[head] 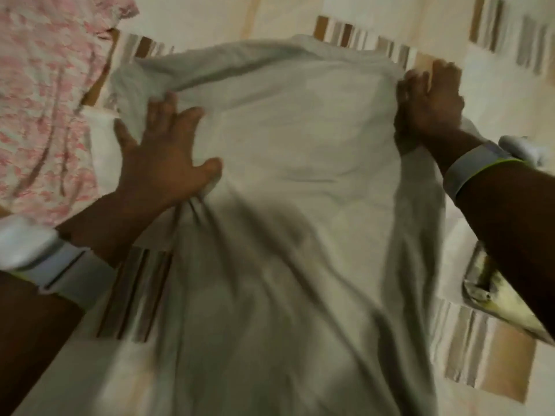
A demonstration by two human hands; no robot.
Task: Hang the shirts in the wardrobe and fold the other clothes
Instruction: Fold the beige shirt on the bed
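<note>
A pale grey garment (288, 175) lies spread across the bed, its far edge toward the top of the view and its long body running down toward the person. The cloth is rumpled in the lower half, with folds fanning out from below the left hand.

The left hand (163, 154) lies flat on the garment's left part, fingers straight and splayed, palm down, pressing the cloth onto the bed. The thumb points toward the garment's middle, and the cloth bunches into creases just under the heel of the hand. The right hand (429, 100) is at the garment's right edge, near the far corner. Its fingers reach over the edge of the cloth and look bent around it, but the picture is blurred there, so whether it actually grips the edge or only rests on it I cannot tell. A strip of the garment runs down under the right forearm.

Each wrist carries a light grey band (477, 166) with a white block on it.

The bed cover (510, 94) is cream with patches of brown and beige stripes. To the left of the garment, just beside its far left corner, lies a pink-and-white patterned cloth (45, 94), crumpled. At the right, partly under the right forearm, lies a small yellowish and grey item (492, 298) too blurred to name.
</note>
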